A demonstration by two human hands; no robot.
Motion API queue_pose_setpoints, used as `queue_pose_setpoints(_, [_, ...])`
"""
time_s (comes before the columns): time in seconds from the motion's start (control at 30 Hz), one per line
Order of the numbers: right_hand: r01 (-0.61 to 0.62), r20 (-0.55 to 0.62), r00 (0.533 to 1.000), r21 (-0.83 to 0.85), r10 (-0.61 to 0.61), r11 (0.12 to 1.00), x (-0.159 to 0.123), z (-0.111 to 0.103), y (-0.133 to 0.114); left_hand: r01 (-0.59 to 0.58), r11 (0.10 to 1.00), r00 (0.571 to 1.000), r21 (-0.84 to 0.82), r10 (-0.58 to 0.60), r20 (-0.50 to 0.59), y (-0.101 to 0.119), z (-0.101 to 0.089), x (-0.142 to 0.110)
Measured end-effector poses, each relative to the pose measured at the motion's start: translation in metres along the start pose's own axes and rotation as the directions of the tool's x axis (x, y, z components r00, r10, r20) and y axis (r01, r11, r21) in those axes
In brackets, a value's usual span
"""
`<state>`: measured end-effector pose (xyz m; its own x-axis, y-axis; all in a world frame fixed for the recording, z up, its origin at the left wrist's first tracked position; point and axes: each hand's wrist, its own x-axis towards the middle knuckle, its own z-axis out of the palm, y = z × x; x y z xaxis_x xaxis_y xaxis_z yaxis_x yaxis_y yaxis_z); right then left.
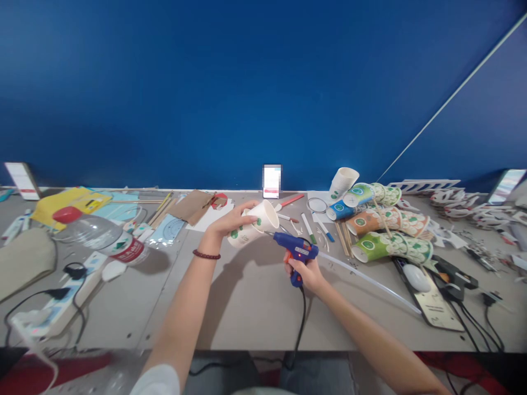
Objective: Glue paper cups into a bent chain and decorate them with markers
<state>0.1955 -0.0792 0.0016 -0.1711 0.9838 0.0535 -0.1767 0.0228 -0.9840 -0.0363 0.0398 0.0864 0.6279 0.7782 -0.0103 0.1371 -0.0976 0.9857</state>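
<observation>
Upper paper cup (265,215), white with green print: being held above the grey table (247,307) near its middle, its open mouth facing right, its long axis running roughly left to right. Lower paper cup (241,237), same print: sitting directly under it, long axis slanting from lower left to upper right; whether the 2 are joined cannot be told. Left hand (233,220): closing its fingers around the upper paper cup from the left, thumb and fingers only a cup's width open; its hold on the lower paper cup is partly hidden. Blue glue gun (296,248): pointing its nozzle left at the cups, barrel tilting slightly down toward the rear; the tip is lying close to the lower paper cup, contact unclear. Right hand (307,272): wrapping closely around the handle, fingers at the orange trigger. Clear glue stick (370,281): projecting from the rear, slanting down to the right. Black cord (303,312): hanging from the handle. Beyond the cups, 1 lit phone (272,181): standing against the blue wall (247,99). Left side: brown cardboard (192,206) lying flat, plastic bottle (102,238) with red cap pointing to the upper left. Right side: green printed cups (389,247) lying nested lengthwise, mouse (415,277) resting nearby.
</observation>
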Motion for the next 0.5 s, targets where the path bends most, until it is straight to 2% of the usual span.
queue_pose_setpoints(0.5, [-0.034,0.009,0.999,-0.004,0.034,0.999,-0.001,0.0016,-0.0058,-0.028,0.993,1.0,0.111,0.026,0.016,0.0066,0.0013,-0.0009])
